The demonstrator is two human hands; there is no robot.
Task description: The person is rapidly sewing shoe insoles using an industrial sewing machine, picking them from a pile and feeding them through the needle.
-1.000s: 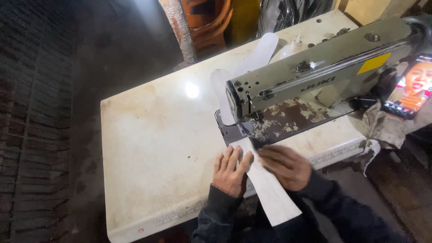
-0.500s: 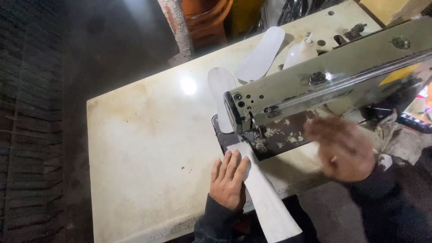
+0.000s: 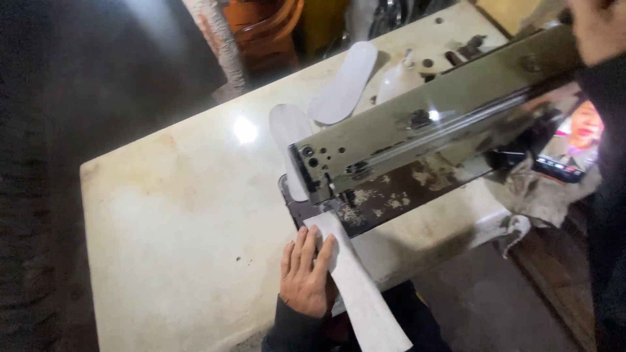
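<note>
My left hand (image 3: pixel 305 272) lies flat on a long white fabric strip (image 3: pixel 362 293), pressing it to the table just in front of the needle end of an olive-green sewing machine (image 3: pixel 417 120). The strip runs from under the machine head down past the table's near edge. My right hand (image 3: pixel 596 26) is raised at the top right corner, at the far end of the machine; only part of it shows and its fingers are cut off by the frame edge.
A worn cream table (image 3: pixel 176 215) carries the machine. Two white sole-shaped pieces (image 3: pixel 342 85) lie behind the machine head. A phone with a lit screen (image 3: pixel 574 140) and a crumpled rag (image 3: pixel 535 195) sit at the right. Dark floor lies left.
My right hand has left the strip and moved up and right to the far end of the machine. My left hand stays pressed on the strip.
</note>
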